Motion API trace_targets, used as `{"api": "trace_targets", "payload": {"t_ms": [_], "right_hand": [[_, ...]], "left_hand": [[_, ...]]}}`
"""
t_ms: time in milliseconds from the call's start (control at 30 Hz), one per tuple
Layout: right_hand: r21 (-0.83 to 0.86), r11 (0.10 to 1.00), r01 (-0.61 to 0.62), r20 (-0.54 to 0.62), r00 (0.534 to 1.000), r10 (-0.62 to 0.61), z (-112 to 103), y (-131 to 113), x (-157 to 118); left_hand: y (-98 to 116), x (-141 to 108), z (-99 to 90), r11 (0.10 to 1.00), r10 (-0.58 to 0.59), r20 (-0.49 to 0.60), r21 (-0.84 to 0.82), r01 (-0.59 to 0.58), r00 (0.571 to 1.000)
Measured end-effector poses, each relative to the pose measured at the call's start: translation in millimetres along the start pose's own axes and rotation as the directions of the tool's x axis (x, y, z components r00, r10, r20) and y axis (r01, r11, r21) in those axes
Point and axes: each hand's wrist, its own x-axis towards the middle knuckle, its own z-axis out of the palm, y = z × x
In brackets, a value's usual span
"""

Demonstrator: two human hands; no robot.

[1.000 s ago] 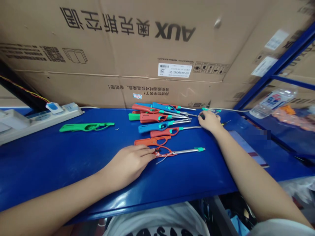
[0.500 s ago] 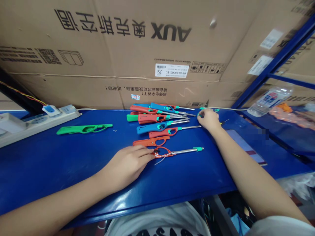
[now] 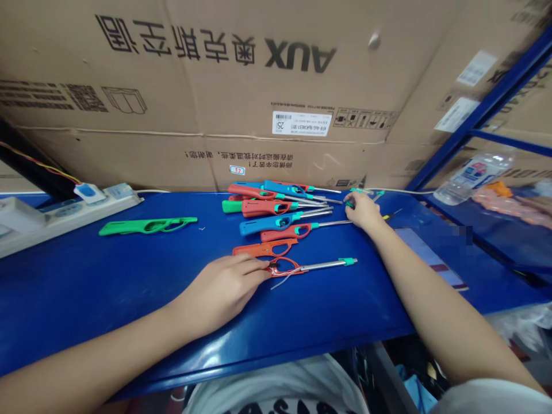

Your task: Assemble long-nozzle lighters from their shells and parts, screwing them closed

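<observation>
My left hand (image 3: pixel 226 290) is closed on the handle end of an opened orange gas lighter (image 3: pixel 297 268) lying on the blue table. Its inside shows, with a thin wire or tube hanging out and a metal barrel ending in a teal tip. Just beyond it lies a loose orange half-shell (image 3: pixel 263 248). At the back right, my right hand (image 3: pixel 364 210) pinches a small dark green piece, mostly hidden by the fingers. Small teal parts (image 3: pixel 378 194) lie beside that hand. A thin tool with a yellow-and-black end (image 3: pixel 390 216) shows by the wrist.
Several red, blue and green lighters (image 3: pixel 276 207) are piled behind the half-shell. A green lighter shell (image 3: pixel 146 226) and a power strip (image 3: pixel 73 215) lie leftward. At right are a phone-like device (image 3: pixel 431 256) and a plastic bottle (image 3: pixel 472 175). A large carton (image 3: pixel 194 103) backs the table.
My right hand has shifted slightly left and toward me, uncovering more of the teal parts and the thin tool. The left hand and opened lighter have stayed put.
</observation>
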Motion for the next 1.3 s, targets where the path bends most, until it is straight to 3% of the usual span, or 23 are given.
{"api": "trace_targets", "payload": {"t_ms": [200, 367, 433, 500, 567, 667, 700, 767, 867, 1000, 1100, 1200, 1300], "right_hand": [[0.124, 0.989, 0.076, -0.118, 0.991, -0.062, -12.4, -5.5, -0.1], [0.295, 0.941, 0.165, -0.145, 0.981, -0.127, -27.9, -24.5, -9.3], [0.492, 0.849, 0.194, -0.102, 0.981, -0.165, -36.3, -37.4, -20.1], [0.602, 0.781, 0.168, 0.064, 0.964, -0.257, -46.4, -51.4, -34.2], [0.656, 0.743, 0.129, 0.288, 0.868, -0.405, -56.3, -64.1, -48.6], [0.6, 0.795, 0.089, 0.583, 0.632, -0.51, -64.2, -76.3, -64.2], [0.557, 0.826, 0.081, 0.645, 0.584, -0.493, -64.2, -78.3, -67.1], [0.47, 0.879, 0.082, 0.726, 0.531, -0.438, -60.6, -79.7, -69.4], [0.379, 0.912, 0.156, 0.745, 0.533, -0.4, -51.3, -78.6, -67.9], [0.253, 0.936, 0.245, 0.677, 0.647, -0.352, -44.4, -78.6, -64.5], [0.158, 0.972, 0.172, 0.69, 0.685, -0.233, -47.2, -79.8, -63.0], [0.143, 0.981, 0.133, 0.743, 0.64, -0.195, -53.2, -77.5, -61.4], [0.2, 0.949, 0.243, 0.769, 0.561, -0.306, -58.3, -71.0, -59.8]], "left_hand": [[-0.4, 0.1, 1.1, 1.0, 0.001, -0.002, 0.007, -0.001, 1.0], [0.6, 0.0, 0.2, 1.0, -0.009, -0.007, -0.008, 0.009, 1.0], [0.7, 0.4, -0.4, 1.0, -0.017, 0.006, -0.013, 0.017, 1.0], [0.6, 0.8, -0.7, 1.0, -0.023, 0.017, -0.016, 0.024, 1.0], [0.5, 0.9, -0.8, 0.999, -0.028, 0.018, -0.023, 0.028, 0.999], [-0.1, 0.4, -0.4, 0.999, -0.027, 0.01, -0.035, 0.027, 1.0], [-0.2, 0.2, -0.2, 0.999, -0.028, 0.007, -0.038, 0.028, 1.0], [-0.5, 0.0, 0.1, 0.999, -0.029, 0.001, -0.04, 0.029, 1.0], [-0.4, 0.1, 0.3, 0.998, -0.033, 0.016, -0.044, 0.033, 0.999], [-0.3, 0.8, 0.4, 0.998, -0.039, 0.023, -0.05, 0.04, 0.999], [-0.1, 0.9, 0.1, 0.998, -0.035, 0.021, -0.046, 0.036, 0.999], [0.4, 0.7, -0.6, 0.998, -0.036, 0.022, -0.043, 0.037, 0.999], [0.8, 0.4, -0.9, 0.998, -0.036, 0.026, -0.042, 0.037, 0.999]]}}
